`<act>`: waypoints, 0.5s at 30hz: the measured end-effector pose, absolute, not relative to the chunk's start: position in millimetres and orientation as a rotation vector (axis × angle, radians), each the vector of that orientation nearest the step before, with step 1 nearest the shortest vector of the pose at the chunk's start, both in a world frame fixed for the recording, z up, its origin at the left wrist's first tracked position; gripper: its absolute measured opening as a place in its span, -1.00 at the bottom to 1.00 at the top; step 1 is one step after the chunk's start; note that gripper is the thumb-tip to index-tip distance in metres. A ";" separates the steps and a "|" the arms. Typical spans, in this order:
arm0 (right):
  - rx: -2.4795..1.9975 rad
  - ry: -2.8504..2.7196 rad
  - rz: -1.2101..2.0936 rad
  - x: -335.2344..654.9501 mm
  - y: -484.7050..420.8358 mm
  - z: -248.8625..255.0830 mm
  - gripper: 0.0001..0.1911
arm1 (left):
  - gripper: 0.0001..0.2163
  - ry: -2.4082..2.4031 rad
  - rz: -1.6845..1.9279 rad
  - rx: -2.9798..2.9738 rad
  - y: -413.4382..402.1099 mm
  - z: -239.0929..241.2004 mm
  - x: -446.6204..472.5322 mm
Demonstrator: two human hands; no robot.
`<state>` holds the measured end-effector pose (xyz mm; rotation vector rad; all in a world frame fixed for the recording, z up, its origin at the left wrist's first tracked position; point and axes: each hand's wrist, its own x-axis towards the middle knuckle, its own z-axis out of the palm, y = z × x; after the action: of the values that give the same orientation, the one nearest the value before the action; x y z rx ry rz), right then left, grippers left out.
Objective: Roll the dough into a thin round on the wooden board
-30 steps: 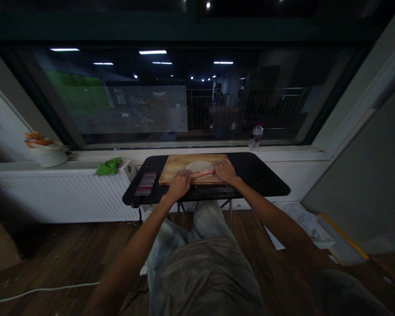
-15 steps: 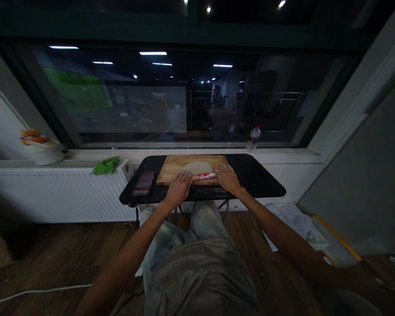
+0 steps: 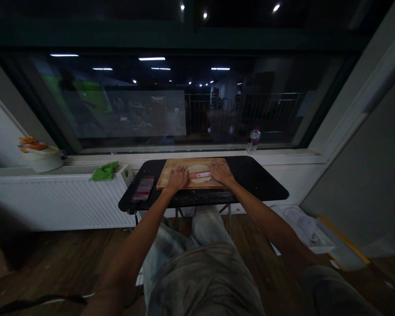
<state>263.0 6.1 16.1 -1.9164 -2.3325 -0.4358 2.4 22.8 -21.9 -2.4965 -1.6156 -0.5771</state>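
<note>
Left fingers (image 3: 180,170) and right fingers (image 3: 217,167) lie outstretched over the pin (image 3: 202,174); uneven pressure could thin the dough (image 3: 197,168) between them lopsidedly.

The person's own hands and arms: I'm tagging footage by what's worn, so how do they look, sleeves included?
The left hand and right hand show no gloves; rings would be too small to make out. Both forearms are uncovered, with no watch or band visible at the wrists. A dark greyish sleeve shows high on the right arm; the left sleeve is out of view.
</note>
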 end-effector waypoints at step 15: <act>-1.893 -2.083 -0.468 244.4 -73.8 -8.0 -0.30 | -0.56 -1.485 -0.362 -2.544 13.1 -22.5 -14.7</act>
<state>244.4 -73.8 -8.0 -1.8930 -2.0834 -0.4683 -14.7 13.1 -22.5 -2.5443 -1.4848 -0.3616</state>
